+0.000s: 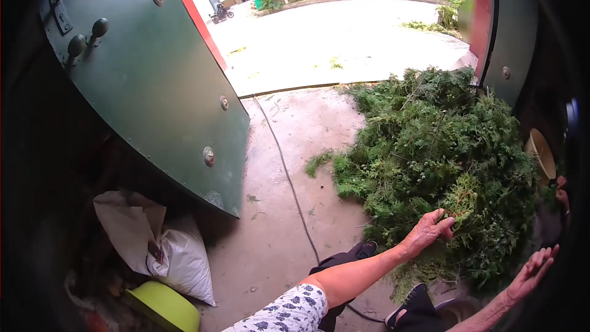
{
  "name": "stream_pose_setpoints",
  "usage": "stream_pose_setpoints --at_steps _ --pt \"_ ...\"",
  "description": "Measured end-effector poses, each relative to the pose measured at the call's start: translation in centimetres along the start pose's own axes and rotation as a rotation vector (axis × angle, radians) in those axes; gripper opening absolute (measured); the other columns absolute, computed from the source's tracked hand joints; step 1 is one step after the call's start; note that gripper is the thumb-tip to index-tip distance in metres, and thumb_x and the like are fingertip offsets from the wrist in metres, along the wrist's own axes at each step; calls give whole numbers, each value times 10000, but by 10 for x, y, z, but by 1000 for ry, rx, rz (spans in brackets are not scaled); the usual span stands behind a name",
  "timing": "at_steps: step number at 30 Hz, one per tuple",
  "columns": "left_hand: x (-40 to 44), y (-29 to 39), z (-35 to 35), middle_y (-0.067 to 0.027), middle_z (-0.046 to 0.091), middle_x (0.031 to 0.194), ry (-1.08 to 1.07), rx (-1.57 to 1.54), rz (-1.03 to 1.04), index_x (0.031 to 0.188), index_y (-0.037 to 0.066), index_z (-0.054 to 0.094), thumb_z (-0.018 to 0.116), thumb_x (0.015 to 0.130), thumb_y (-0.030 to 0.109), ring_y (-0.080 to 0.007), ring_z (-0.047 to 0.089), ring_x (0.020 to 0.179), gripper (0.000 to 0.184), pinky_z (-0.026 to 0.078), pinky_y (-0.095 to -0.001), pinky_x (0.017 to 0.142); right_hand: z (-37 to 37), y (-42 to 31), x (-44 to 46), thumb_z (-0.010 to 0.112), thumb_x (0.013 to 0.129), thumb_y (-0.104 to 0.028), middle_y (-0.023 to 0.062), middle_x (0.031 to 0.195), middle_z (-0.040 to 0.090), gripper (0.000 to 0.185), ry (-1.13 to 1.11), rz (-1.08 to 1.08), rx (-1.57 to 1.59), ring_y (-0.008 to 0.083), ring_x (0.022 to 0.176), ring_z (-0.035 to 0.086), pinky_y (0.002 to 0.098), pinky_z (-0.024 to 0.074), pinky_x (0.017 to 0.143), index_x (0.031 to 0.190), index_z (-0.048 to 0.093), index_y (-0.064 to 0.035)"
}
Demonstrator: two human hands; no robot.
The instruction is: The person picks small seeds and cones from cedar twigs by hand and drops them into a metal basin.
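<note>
A large heap of cut evergreen branches (430, 141) with flat, scaly leaves lies on the floor in front of me. My left hand (430, 232) reaches over its near edge, with thumb and fingers pinched on a yellowish-green evergreen sprig (464, 200). Where that sprig ends among the branches cannot be made out. Farther right, my right hand (533, 275) is beside the heap, fingers stretched out and nothing visible in them. Beneath it, partly hidden, is a round basin (458, 308).
Another person's hand (562, 195) shows at the dark right edge, near a tan bowl (541, 154). A green metal door (166, 98) stands open at left. A cable (286, 172) crosses the concrete floor. White sacks (184, 258) and a yellow-green basin (166, 307) sit at lower left.
</note>
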State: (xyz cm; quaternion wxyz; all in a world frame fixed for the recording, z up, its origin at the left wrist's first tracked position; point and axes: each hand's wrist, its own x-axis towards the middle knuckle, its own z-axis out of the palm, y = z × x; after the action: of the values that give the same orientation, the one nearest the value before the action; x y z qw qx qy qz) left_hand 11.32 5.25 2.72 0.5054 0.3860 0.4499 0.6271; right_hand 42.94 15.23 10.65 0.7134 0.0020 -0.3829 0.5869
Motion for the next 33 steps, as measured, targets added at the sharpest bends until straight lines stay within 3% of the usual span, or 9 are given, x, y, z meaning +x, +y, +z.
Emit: stream_pose_setpoints --at_steps 4,8,11,17,19,23,29,31,33 --pt "5 -12 -2 -28 621 700 26 56 -77 882 29 569 487 925 385 -80 540 682 368 420 -247 659 12 84 -31 543 908 -250 21 778 471 312 313 426 25 59 478 371 186 237 326 1096 529 -2" --pt "3 -17 2 -70 623 669 17 161 -172 906 8 579 475 916 411 -127 564 638 416 435 -281 606 92 140 -83 646 838 -176 1 741 579 232 47 733 -476 30 440 434 154 289 342 1016 598 -34" --pt "4 -37 4 -183 591 669 -51 568 118 882 6 561 483 874 261 -332 597 659 267 454 -408 579 109 148 -90 640 845 -163 1 709 579 242 -181 735 -687 29 452 435 163 303 370 1037 597 -22" --pt "3 -49 8 -193 576 653 -88 768 98 850 0 544 482 875 277 -372 589 658 285 457 -437 588 81 156 -93 618 844 -107 9 716 568 193 -287 485 -1162 41 469 427 191 313 394 996 619 13" --pt "-1 -36 9 -194 577 657 -69 843 121 855 1 546 484 876 280 -373 590 667 286 459 -441 593 90 147 -86 642 781 -47 58 748 569 175 -301 490 -1301 133 668 530 267 427 616 932 629 39" --pt "-6 -29 8 -208 582 681 -84 784 145 831 4 555 502 870 299 -392 585 704 302 460 -459 608 79 146 -87 635 772 -36 75 737 560 155 -328 558 -1289 144 668 530 272 423 619 905 633 45" --pt "-10 -19 3 -199 584 675 -128 886 194 820 25 562 522 870 295 -385 574 681 278 463 -443 604 76 145 -89 620 830 -92 40 687 528 114 -273 599 -1247 90 534 489 224 357 424 847 624 20" --pt "-9 -10 4 -188 590 669 -128 887 158 815 31 564 519 878 288 -357 586 653 268 465 -425 595 72 136 -83 617 862 -185 17 700 527 170 132 859 -548 51 482 458 173 301 349 884 597 -18" --pt "-6 -2 -1 -103 617 664 -99 491 -83 805 40 568 505 901 283 -214 596 614 269 463 -346 605 48 120 -59 583 888 -229 32 827 558 198 314 626 -297 49 524 468 151 320 366 971 574 -49"
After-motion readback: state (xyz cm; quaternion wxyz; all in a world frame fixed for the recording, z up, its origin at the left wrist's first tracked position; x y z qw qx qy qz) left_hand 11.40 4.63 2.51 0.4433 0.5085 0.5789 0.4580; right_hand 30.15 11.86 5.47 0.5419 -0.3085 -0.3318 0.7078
